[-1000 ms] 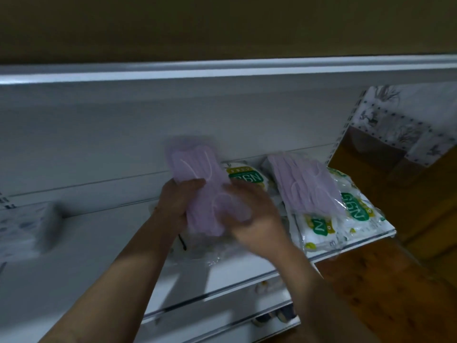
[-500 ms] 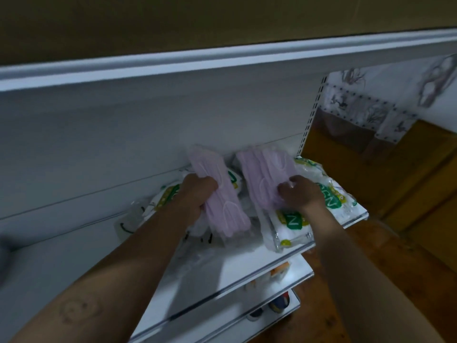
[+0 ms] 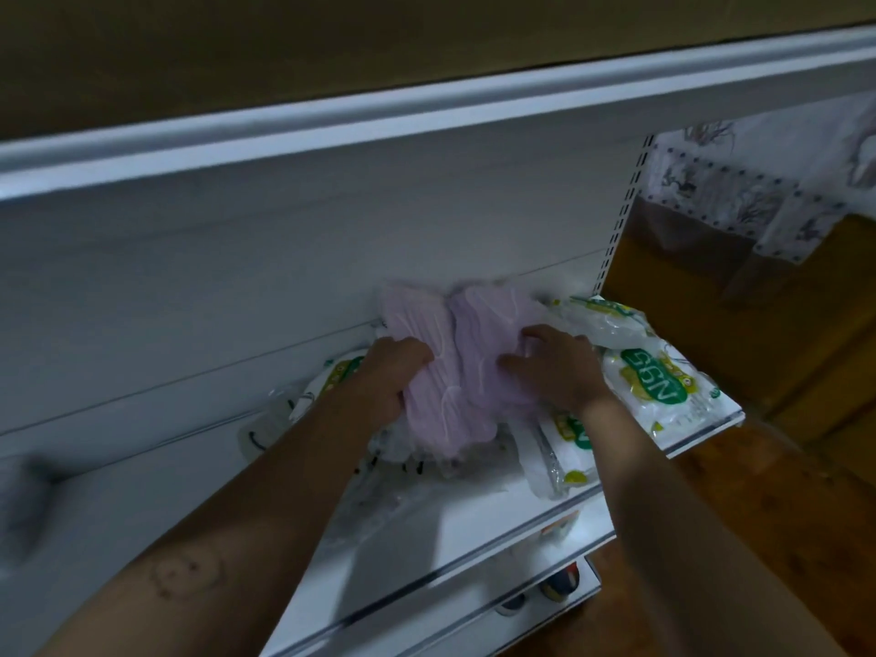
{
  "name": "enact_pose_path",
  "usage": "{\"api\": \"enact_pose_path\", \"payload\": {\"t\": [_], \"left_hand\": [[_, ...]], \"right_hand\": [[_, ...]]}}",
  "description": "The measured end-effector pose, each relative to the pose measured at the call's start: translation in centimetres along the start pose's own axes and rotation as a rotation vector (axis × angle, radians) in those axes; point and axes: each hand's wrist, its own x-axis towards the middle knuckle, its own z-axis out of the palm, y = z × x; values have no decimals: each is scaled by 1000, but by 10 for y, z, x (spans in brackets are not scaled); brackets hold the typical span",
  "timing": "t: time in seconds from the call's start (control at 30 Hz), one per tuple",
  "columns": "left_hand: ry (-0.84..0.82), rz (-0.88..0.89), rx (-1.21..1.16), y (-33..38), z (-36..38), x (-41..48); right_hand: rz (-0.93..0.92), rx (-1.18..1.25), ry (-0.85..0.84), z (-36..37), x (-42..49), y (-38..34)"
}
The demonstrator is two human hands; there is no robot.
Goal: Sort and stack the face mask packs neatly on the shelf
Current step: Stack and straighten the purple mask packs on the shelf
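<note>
closer now: left hand [image 3: 388, 372] grips left purple pack [image 3: 426, 405], right hand [image 3: 554, 367] pinches right purple pack [image 3: 483, 324] (beside n95 packs [image 3: 654, 386]); square edges, then stack.

8 o'clock: grey object [image 3: 23, 505], blurred, cut by the left edge, unidentifiable.
Centre: left hand [image 3: 386, 372], fingertips hidden behind purple mask packs [image 3: 445, 367]; the packs' upper ends are smeared.
5 o'clock: lower-shelf items [image 3: 559, 583], mostly hidden, too small to tell.
</note>
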Motion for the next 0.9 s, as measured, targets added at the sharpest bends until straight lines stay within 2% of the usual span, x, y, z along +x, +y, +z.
{"api": "enact_pose_path", "payload": {"t": [0.2,0.33,0.5,0.6,0.73,0.9], "left_hand": [[-16,-12,-125,-3,-1,-2],[-139,-41,-303,-3,-7,-3],[-249,-39,-237,-4,-8,-5],[-195,-31,-253,-4,-8,-7],[-220,4,-347,-3,-12,-14],[-242,63,-488,-3,-30,-25]], "right_hand": [[-6,236,47,15,-7,-10],[-59,191,-23,17,-10,-17],[-98,165,31,29,-19,-26],[-99,386,36,29,-25,-34],[-24,609,130,28,-26,-39],[197,1081,-106,22,-24,-51]]}}
